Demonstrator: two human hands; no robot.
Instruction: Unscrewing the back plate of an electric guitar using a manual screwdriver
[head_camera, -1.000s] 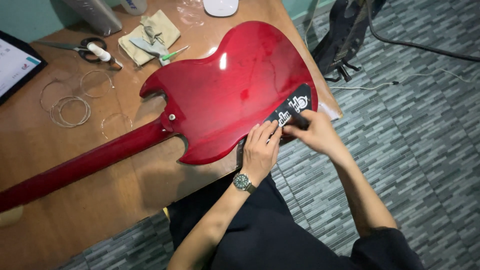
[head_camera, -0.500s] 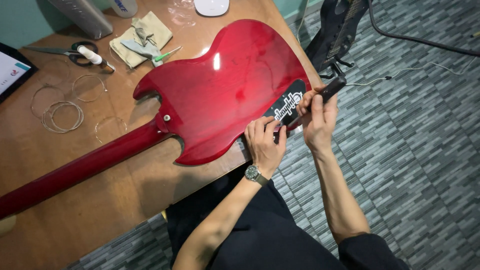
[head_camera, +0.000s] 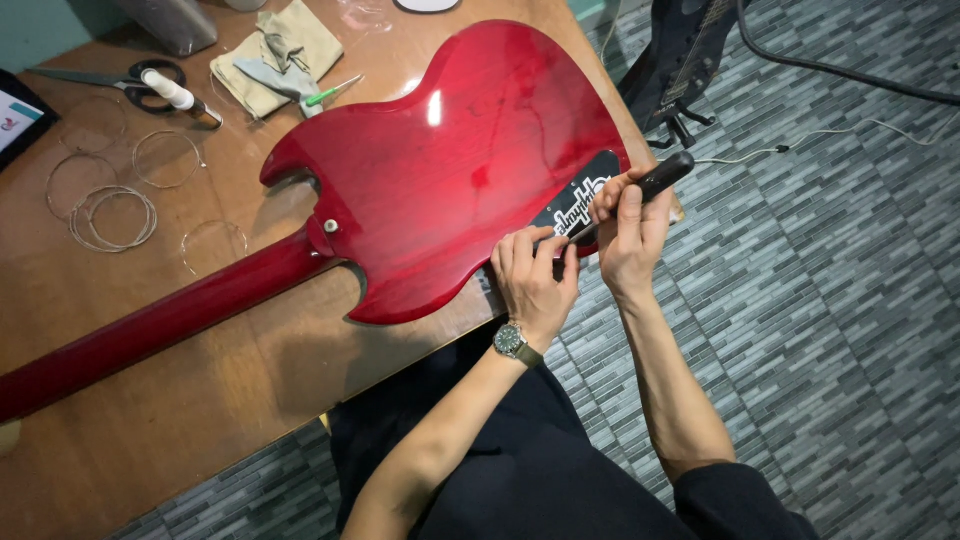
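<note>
My right hand (head_camera: 632, 225) gripped the black-handled screwdriver (head_camera: 640, 190), tip at the black cover plate (head_camera: 580, 200) just beside my left hand (head_camera: 535, 275) — fingers pressed flat on the red guitar (head_camera: 450, 170). A slip could have gouged the glossy finish.

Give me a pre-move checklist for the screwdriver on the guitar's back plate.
1. Right hand grips screwdriver: ok.
2. Tip seated in a screw on the plate: cannot tell, fingers hide it.
3. Left hand rests at the plate's edge: ok.
4. Guitar lies flat, back up, on the table: ok.
5. Guitar's lower edge overhangs the table: not ok.
6. Loose strings lie apart from the hands: ok.
</note>
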